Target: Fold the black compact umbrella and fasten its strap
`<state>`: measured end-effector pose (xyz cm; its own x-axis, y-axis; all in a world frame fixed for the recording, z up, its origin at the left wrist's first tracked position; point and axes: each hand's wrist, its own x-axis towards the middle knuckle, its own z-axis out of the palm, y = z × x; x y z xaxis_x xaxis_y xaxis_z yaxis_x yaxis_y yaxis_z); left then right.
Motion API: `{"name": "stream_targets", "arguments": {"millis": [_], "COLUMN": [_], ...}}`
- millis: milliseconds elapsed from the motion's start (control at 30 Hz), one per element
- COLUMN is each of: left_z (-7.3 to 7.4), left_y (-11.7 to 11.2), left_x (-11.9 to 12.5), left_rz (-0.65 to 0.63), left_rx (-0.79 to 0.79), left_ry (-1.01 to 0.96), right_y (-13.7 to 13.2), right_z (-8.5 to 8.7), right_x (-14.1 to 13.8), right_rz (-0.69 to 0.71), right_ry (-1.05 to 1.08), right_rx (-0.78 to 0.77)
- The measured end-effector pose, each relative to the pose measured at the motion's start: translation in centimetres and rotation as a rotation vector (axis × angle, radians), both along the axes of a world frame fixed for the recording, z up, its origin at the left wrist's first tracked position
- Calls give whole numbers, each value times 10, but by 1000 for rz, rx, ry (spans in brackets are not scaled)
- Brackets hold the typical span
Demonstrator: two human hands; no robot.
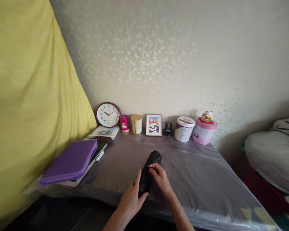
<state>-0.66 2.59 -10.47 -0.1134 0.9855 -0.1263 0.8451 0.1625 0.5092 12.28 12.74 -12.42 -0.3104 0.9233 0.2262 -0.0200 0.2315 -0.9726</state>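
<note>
Black bundle [145, 180], long and soft-looking, at the near edge of the counter [195, 173], roughly mid-width; far end slants away and to the right. Whether it rests on the surface or is held just above: cannot tell. Left hand [131, 197] at its near end, fingers clamped around the bundle, thumb on the near side. Right hand [162, 181] comes in from the other side, thumb and index fingers brought together at the tips, touching the bundle around its middle; cannot tell whether a fold is pinched between them. Counter has a grey cover with a glossy sheen. At left, purple folder [69, 160] overlapping flat items, white pen-like object [100, 156] just beside. Along the wall [139, 54], left to right: round clock [108, 115], pink tin [124, 123], tan-lidded can [136, 125], framed panda picture [154, 125], small black device [168, 128], white-and-purple tub [183, 132], pink tub [204, 134] with a cat figurine [207, 116] on its lid. Yellow curtain [26, 80] far left.
</note>
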Motion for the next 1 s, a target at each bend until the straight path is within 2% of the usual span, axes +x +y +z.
{"name": "stream_targets", "arguments": {"millis": [133,300,467,633,900,1000], "left_z": [-2,1,3,-1,-1,0], "left_y": [1,1,1,2,1,1], "left_x": [2,0,0,-1,0,1], "left_rz": [-5,-43,-55,-54,-51,-46], "left_rx": [2,-18,-56,-62,-38,-51], "left_ry": [73,133,148,168,196,227], "right_y": [0,-5,-18,-29,-16,-11], "right_z": [-3,1,5,8,22,25], "right_x": [1,9,25,28,16,15], "right_rz": [2,-2,1,39,105,127], "right_ry": [-3,-11,-92,-198,-263,-341], "right_rx": [46,86,106,219,397,419]}}
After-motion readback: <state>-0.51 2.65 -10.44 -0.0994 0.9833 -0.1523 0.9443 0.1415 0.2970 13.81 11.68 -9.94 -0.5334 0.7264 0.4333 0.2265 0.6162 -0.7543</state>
